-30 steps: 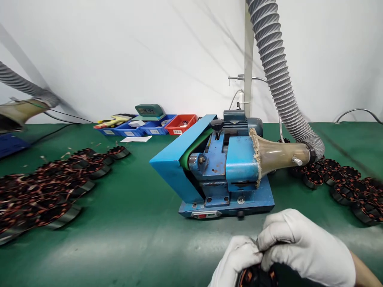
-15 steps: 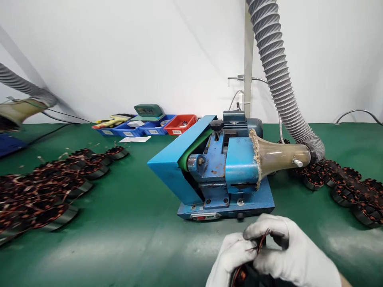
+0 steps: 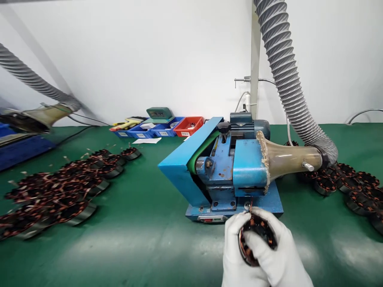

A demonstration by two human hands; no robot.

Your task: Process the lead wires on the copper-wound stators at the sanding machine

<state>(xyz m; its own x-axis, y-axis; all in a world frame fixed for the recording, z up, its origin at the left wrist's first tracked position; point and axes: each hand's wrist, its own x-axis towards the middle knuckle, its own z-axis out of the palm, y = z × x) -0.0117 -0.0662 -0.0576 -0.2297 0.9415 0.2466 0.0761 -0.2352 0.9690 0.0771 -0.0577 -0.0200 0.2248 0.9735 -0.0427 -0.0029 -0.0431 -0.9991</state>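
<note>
Just short of the blue machine [image 3: 221, 175]: wound stator [image 3: 256, 238], face up.
Both hands' fingers [image 3: 263, 255] clamp it, left hand [image 3: 236, 255] and right hand [image 3: 281, 259] equally near.

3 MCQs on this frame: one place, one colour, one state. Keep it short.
1. Where does the round copper-wound stator sit?
A. in the red bin
B. between both gloved hands, in front of the blue belt machine
C. on the left pile

2. What colour is the table mat?
A. green
B. grey
C. yellow

3. How do the white-gloved left hand and right hand stand?
A. both flat on the mat
B. one on the hose
C. both closed around the stator

Answers:
1 B: it shows between the gloves, just before the machine's base.
2 A: the mat is green throughout.
3 C: fingers of both hands wrap its rim.
</note>
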